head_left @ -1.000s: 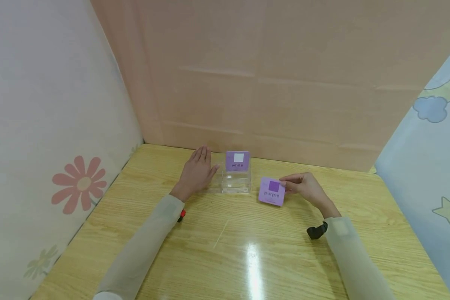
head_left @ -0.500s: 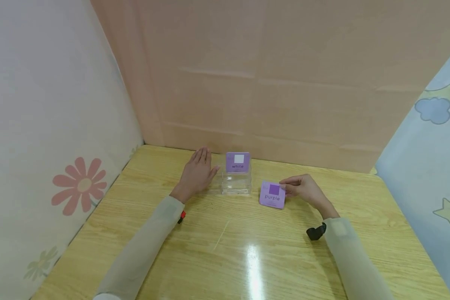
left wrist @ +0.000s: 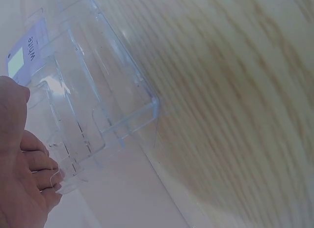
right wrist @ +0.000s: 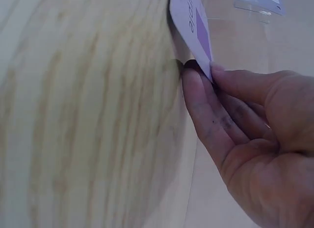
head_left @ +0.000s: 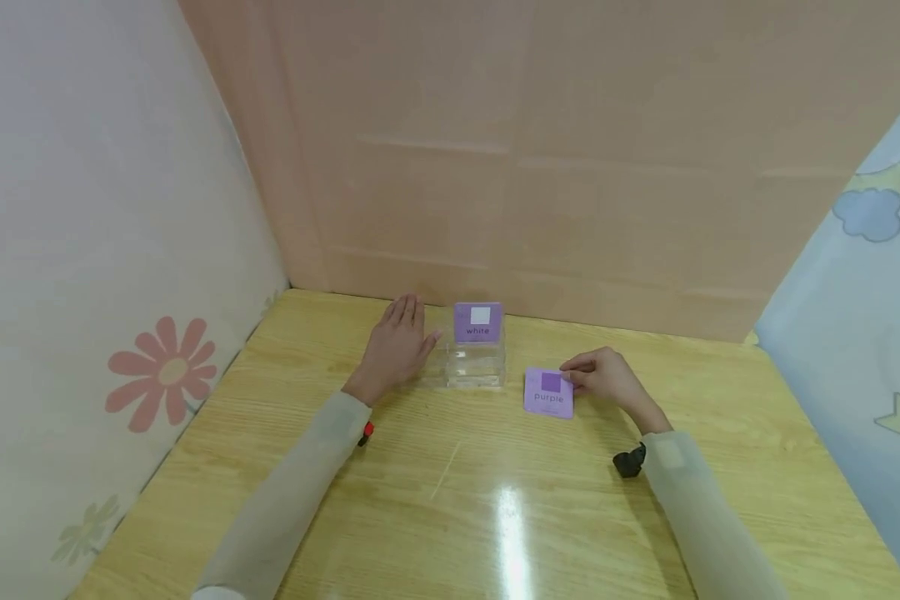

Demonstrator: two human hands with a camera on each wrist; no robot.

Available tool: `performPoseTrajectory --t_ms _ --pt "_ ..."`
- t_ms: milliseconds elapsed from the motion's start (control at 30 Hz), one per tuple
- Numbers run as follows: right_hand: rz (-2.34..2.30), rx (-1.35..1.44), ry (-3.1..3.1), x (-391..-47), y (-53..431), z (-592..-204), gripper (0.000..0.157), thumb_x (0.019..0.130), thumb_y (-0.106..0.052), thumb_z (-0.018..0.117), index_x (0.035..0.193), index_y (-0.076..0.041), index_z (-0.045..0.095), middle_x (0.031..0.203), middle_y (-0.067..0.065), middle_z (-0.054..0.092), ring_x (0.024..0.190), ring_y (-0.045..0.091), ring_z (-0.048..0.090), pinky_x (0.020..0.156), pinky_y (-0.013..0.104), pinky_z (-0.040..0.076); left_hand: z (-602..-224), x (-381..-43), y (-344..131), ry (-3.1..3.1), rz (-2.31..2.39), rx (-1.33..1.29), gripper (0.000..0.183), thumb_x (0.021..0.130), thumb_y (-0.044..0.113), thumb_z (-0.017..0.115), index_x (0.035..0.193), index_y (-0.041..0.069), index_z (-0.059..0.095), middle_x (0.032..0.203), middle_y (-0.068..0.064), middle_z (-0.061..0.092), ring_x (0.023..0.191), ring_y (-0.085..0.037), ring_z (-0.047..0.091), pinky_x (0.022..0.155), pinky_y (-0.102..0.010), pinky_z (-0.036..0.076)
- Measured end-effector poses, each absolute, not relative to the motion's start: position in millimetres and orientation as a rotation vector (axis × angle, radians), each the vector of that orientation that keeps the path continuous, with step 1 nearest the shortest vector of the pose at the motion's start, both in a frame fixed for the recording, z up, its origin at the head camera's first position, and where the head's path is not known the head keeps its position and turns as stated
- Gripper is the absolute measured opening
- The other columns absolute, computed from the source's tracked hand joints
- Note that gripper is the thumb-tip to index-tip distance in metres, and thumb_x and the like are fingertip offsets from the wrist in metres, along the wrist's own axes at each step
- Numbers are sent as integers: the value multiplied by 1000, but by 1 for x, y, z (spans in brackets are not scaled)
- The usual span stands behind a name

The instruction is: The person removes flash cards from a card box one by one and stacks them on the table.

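Observation:
A clear plastic tiered card stand (head_left: 477,368) stands near the back of the table, with a purple card reading "white" (head_left: 462,323) in its upper tier. My left hand (head_left: 392,354) lies against the stand's left end, fingers extended toward the back. In the left wrist view its fingertips touch the edge of the clear plastic. To the right of the stand, my right hand (head_left: 609,382) pinches the upper right corner of a card reading "purple" (head_left: 537,407) between thumb and fingers. The right wrist view shows this card (right wrist: 190,29) tilted close over the wood.
The light wood table (head_left: 390,500) runs back to a brown paper-like backdrop (head_left: 532,167). A pale wall with a pink flower print (head_left: 168,372) borders the left side. On the right a pale panel bears a blue cloud print (head_left: 868,215).
My right hand has lowered the "purple" card slightly, and it now looks flatter toward the table. The left hand and the stand have stayed in place.

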State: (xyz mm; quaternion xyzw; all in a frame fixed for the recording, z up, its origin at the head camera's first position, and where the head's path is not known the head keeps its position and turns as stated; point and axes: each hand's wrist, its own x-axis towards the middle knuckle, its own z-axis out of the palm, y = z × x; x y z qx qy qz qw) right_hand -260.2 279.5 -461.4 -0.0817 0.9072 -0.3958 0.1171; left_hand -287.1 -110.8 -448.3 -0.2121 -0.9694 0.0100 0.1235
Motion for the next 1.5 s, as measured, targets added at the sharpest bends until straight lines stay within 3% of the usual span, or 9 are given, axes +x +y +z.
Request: performPoseTrajectory --t_ms 400,800,1500 --pt "-870 -330 2778 -265 276 -460 22 102 -9 65 117 1 78 113 21 78 93 23 68 75 27 53 -444 -284 -111 -2854 49 -619 75 114 48 33 161 -10 29 168 -28 34 160 -38 30 133 -47 25" --pt "-756 -367 2781 -272 277 -453 16 100 -7 66 109 -3 78 103 14 76 93 25 66 81 38 56 -444 -291 -108 -2865 16 -611 75 114 48 34 161 -10 29 170 -27 29 162 -37 27 135 -46 22" --pt "-679 -427 2784 -267 271 -448 17 97 -4 64 110 -1 75 98 14 73 88 25 64 77 37 54 -448 -290 -109 -2830 37 -624 74 114 48 34 159 -10 35 167 -27 35 160 -37 32 133 -46 27"
